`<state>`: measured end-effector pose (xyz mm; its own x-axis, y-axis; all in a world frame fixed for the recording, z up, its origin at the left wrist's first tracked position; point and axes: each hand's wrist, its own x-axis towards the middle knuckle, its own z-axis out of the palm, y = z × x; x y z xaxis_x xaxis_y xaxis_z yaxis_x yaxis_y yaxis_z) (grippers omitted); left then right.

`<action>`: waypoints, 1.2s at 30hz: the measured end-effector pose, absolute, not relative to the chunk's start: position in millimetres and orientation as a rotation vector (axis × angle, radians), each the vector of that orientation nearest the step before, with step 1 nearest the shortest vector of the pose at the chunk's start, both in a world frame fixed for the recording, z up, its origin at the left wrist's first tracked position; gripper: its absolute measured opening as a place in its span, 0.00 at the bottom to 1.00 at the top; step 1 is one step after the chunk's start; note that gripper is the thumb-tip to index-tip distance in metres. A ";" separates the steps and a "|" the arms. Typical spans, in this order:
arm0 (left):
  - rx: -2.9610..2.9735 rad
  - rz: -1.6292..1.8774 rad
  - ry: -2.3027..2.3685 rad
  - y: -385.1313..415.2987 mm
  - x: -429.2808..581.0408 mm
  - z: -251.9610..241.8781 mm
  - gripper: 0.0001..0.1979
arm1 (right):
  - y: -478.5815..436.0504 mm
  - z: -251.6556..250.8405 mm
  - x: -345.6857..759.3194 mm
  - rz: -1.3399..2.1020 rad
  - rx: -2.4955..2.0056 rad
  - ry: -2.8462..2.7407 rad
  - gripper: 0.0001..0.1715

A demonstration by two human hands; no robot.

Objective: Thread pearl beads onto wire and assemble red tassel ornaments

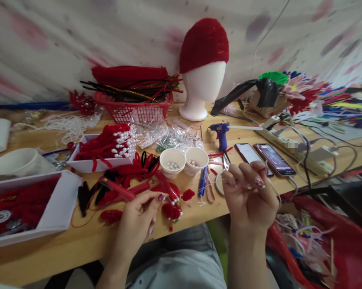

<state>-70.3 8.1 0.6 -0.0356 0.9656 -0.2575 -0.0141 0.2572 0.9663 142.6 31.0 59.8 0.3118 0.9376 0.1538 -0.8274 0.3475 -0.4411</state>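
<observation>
My left hand (140,212) is closed in a pinch low over the table's front edge. Beside its fingertips is a red fuzzy flower (170,210) with white pearl beads; whether the hand touches it I cannot tell. A thin pale thread (211,185) stretches from there to my right hand (250,192). That hand is raised, its fingers curled and closed on the thread. Between and behind the hands stand two paper cups (172,170) holding pearl beads. A blue pen-like tool (202,182) and pink tweezers (210,188) lie near the cups.
White boxes (60,200) of red fuzzy pieces stand at left. Behind are a red basket (132,110), a foam head (203,88) with a red cap and a blue glue gun (220,134). Two phones (275,159), a power strip (298,148) and a red waste bag (343,241) are at right.
</observation>
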 end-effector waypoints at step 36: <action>0.919 1.009 1.482 -1.2 -60.9 14.4 0.11 | 35.0 46.2 140.3 1.158 -0.472 -0.381 0.15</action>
